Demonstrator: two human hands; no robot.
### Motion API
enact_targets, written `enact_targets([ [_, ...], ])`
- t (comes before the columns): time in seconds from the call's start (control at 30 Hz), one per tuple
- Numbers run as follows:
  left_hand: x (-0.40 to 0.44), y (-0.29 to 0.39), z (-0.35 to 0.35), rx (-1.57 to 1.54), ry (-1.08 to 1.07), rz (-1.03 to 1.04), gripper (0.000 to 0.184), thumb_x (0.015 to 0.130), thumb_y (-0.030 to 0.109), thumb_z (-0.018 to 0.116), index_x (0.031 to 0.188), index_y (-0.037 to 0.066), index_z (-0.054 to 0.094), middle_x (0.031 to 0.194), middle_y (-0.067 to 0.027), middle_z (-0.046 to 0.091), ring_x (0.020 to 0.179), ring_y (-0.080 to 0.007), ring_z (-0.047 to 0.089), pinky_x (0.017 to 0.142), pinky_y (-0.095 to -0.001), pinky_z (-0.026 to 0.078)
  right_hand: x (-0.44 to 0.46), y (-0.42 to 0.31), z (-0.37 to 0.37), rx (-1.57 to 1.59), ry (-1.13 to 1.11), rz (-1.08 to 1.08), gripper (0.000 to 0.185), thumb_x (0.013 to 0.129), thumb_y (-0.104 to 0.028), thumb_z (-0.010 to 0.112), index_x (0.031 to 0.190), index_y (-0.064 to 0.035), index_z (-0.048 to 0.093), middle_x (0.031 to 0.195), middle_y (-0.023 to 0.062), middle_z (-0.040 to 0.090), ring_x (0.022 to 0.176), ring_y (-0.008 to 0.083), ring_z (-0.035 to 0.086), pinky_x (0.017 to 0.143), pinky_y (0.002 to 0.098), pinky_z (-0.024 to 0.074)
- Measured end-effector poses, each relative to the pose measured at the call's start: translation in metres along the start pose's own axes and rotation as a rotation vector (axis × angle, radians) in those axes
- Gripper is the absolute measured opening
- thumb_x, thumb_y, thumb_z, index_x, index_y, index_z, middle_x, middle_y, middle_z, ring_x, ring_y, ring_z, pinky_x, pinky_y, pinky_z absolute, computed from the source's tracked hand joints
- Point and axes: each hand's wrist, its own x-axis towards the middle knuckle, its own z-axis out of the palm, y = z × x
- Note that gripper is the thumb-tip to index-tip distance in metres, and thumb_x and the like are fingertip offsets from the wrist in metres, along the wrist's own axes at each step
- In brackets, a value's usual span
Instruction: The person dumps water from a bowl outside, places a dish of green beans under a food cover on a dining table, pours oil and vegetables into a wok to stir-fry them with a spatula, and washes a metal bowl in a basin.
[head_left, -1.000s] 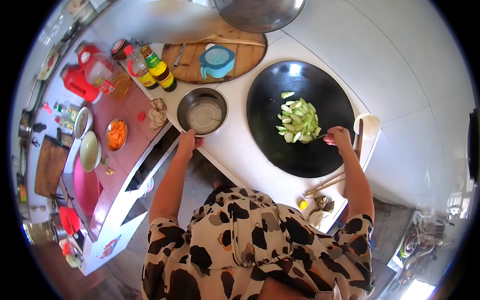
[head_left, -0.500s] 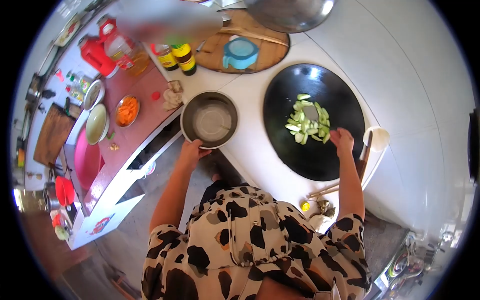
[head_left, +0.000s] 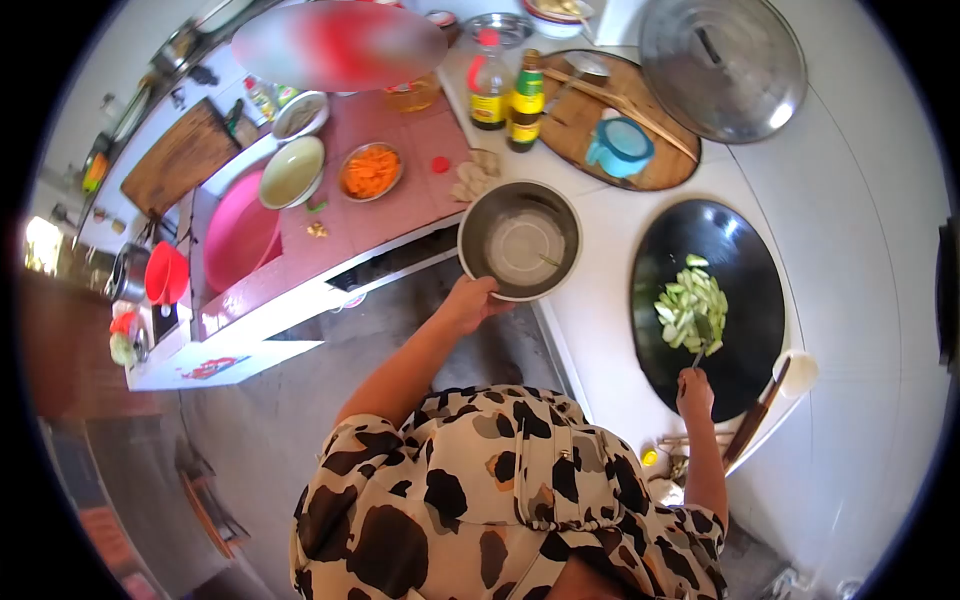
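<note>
My left hand (head_left: 472, 304) grips the rim of a metal bowl (head_left: 520, 240), which holds a little clear liquid and something small and thin. The bowl is tilted slightly at the counter's left edge. In my right hand (head_left: 695, 392) is the handle of a spatula (head_left: 700, 345), its blade among pale green vegetable slices (head_left: 690, 300). The slices lie in a large black wok (head_left: 750, 300) set into the white counter.
A round wooden board (head_left: 570, 130) bears a blue lidded container (head_left: 620, 147). Beside it stand two sauce bottles (head_left: 525, 100). A large metal lid (head_left: 725, 65) leans behind. Orange slices (head_left: 371, 171) fill a bowl on the pink counter (head_left: 420, 200). A wooden-handled ladle (head_left: 755, 418) rests right of the wok.
The view has swung left. My left hand has moved the bowl towards the counter's edge and raised it slightly. My right hand is closed round the spatula again, after its fingers looked looser.
</note>
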Motion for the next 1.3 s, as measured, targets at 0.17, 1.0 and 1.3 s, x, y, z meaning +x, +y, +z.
enact_targets([
  [0.17,-0.035,0.028,-0.055,-0.039,0.021,0.032,0.032,0.079,0.001,0.047,0.109,-0.007,0.050,0.099,-0.0179,0.060,0.084,-0.0270,0.063,0.067,-0.0358,0.056,0.003,0.002,0.034,-0.059,-0.263,-0.084,0.026,0.080,-0.004,0.048,0.105,-0.0086,0.055,0.103,0.0174,0.057,0.094,0.0351,0.056,0.079,0.0431,0.0464],
  [1.0,-0.226,0.134,-0.446,-0.319,0.503,0.375,0.033,0.080,-0.001,0.040,0.111,-0.011,0.044,0.107,-0.0210,0.055,0.094,-0.0303,0.058,0.079,-0.0401,0.053,0.118,-0.517,0.108,0.310,-0.142,-0.650,0.045,0.077,-0.010,0.059,0.120,-0.0023,0.046,0.121,0.0208,0.049,0.117,0.0350,0.043,0.099,0.0408,0.0347],
  [1.3,-0.160,0.204,-0.496,-0.455,0.499,0.416,0.032,0.082,-0.002,0.039,0.113,-0.009,0.043,0.107,-0.0210,0.054,0.096,-0.0300,0.057,0.081,-0.0375,0.052,0.330,-0.442,0.113,0.152,0.237,-0.159,0.080,0.074,-0.027,0.066,0.139,-0.0110,0.022,0.139,0.0222,0.029,0.120,0.0435,0.035,0.099,0.0454,0.0334],
])
